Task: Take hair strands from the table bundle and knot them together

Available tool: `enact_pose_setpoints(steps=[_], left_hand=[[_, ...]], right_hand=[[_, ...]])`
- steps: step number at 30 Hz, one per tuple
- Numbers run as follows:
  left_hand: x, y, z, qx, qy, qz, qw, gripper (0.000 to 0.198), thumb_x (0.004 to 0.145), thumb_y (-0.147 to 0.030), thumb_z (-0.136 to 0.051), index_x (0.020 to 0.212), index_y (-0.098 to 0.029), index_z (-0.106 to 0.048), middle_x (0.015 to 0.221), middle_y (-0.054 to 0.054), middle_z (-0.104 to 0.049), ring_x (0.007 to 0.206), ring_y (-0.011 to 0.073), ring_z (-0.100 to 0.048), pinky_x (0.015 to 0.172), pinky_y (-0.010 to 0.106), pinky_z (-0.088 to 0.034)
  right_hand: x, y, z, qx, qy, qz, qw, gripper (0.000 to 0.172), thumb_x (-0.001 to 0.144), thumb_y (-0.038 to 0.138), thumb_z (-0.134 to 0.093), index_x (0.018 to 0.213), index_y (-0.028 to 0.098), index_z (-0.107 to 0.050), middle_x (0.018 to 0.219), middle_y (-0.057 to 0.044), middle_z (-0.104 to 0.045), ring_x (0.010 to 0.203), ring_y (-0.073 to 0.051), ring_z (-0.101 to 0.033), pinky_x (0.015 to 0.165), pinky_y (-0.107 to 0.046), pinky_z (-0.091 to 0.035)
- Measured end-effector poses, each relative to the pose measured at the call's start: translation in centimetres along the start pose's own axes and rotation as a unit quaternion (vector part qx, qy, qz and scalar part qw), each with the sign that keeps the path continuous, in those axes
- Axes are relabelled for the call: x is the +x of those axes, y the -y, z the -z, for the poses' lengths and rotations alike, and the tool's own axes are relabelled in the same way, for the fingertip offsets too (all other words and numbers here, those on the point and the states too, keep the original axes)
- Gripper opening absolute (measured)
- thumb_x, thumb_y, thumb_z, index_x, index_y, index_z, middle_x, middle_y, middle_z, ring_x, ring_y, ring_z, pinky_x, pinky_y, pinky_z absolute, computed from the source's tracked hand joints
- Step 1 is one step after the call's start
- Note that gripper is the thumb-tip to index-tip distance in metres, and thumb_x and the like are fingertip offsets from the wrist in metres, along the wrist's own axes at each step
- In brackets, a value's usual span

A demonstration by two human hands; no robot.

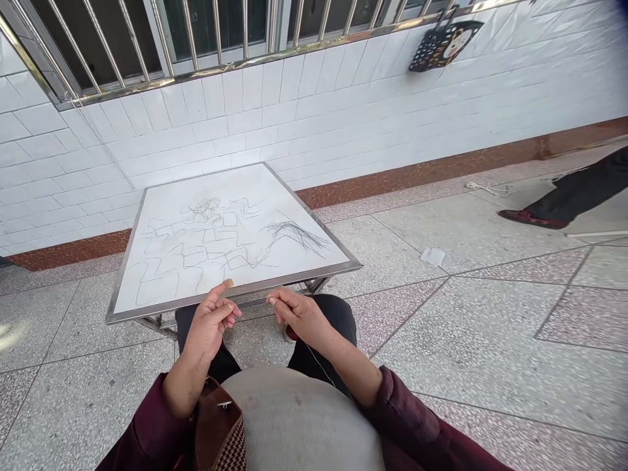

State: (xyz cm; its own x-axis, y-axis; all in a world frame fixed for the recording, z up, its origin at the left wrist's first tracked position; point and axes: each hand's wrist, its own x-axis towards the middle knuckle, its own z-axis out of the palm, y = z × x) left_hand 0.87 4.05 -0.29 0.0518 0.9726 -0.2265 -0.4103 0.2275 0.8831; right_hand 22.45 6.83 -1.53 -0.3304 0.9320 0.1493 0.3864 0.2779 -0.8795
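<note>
Over my lap, at the near edge of a low white-topped table (191,288), both hands are raised with a small gap between them. My left hand (209,324) is closed, thumb against the fingers; whatever it pinches is too fine to make out. A tan wrap (228,283) covers its index fingertip. My right hand (301,317) is pinched shut, and a thin pale thread (321,365) runs from it down to my lap. Long dark hair-like strands (297,235) lie in a bundle on the tabletop, with many bent single strands (196,252) spread to the left.
A white tiled wall (275,124) with metal window bars (216,33) stands behind the table. A patterned bag (444,46) hangs from the rail. Another person's leg and shoe (534,219) show at right. White paper (432,256) lies on the floor. A brown bag (216,418) rests at my left side.
</note>
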Motion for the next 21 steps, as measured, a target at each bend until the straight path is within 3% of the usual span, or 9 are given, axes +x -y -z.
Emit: enact_pose_setpoints(steps=[5,9,12,14,17,21], left_hand=[[0.5,0.6,1.0,-0.064,-0.079,-0.033,0.994,0.047,0.071,-0.023,-0.078,0.116,-0.017,-0.065,0.074,-0.001,-0.064,0.061,0.0063,-0.054,0.057,0.017,-0.041],[0.1,2.0,-0.6,0.049,-0.015,-0.055,0.997,0.045,0.072,-0.026,-0.079,0.115,-0.022,-0.068,0.089,0.003,-0.069,0.079,0.0121,-0.06,0.068,0.021,-0.046],[-0.2,3.0,-2.2,0.14,0.012,-0.11,0.984,0.032,0.076,-0.031,-0.076,0.106,-0.022,-0.073,0.098,0.006,-0.071,0.09,0.0188,-0.063,0.077,0.029,-0.049],[-0.3,3.4,-2.6,0.189,0.009,-0.154,0.97,0.024,0.082,-0.035,-0.069,0.102,-0.023,-0.076,0.103,0.008,-0.071,0.092,0.0209,-0.063,0.078,0.031,-0.049],[-0.4,3.4,-2.2,0.222,-0.014,-0.185,0.957,0.025,0.088,-0.037,-0.062,0.103,-0.023,-0.076,0.11,0.008,-0.07,0.091,0.0204,-0.063,0.075,0.03,-0.05],[-0.3,3.2,-1.6,0.144,-0.069,-0.179,0.971,0.03,0.086,-0.04,-0.065,0.107,-0.02,-0.075,0.102,0.008,-0.073,0.085,0.0187,-0.064,0.073,0.029,-0.051]], right_hand=[[0.1,0.2,0.2,0.085,-0.022,-0.05,0.995,0.021,0.095,0.037,-0.043,0.084,0.023,-0.055,0.056,0.005,-0.053,0.051,-0.013,-0.047,0.053,-0.026,-0.039],[-0.1,1.0,-0.7,0.129,0.015,-0.062,0.99,0.02,0.093,0.038,-0.046,0.085,0.022,-0.056,0.053,0.005,-0.052,0.05,-0.012,-0.046,0.052,-0.025,-0.038],[-0.3,1.5,-1.8,0.122,0.044,-0.059,0.99,0.022,0.092,0.038,-0.048,0.078,0.022,-0.055,0.053,0.005,-0.052,0.05,-0.012,-0.046,0.053,-0.024,-0.038],[-0.4,1.5,-2.2,0.135,0.061,-0.058,0.987,0.025,0.092,0.04,-0.048,0.077,0.022,-0.055,0.054,0.005,-0.052,0.051,-0.011,-0.047,0.053,-0.024,-0.038],[-0.6,1.3,-2.3,0.192,0.107,-0.07,0.973,0.024,0.092,0.044,-0.049,0.089,0.021,-0.058,0.059,0.005,-0.054,0.052,-0.01,-0.046,0.052,-0.022,-0.037],[-0.9,1.2,-2.2,0.234,0.139,-0.096,0.957,0.029,0.09,0.048,-0.053,0.094,0.02,-0.056,0.06,0.005,-0.053,0.052,-0.009,-0.044,0.049,-0.021,-0.034]])
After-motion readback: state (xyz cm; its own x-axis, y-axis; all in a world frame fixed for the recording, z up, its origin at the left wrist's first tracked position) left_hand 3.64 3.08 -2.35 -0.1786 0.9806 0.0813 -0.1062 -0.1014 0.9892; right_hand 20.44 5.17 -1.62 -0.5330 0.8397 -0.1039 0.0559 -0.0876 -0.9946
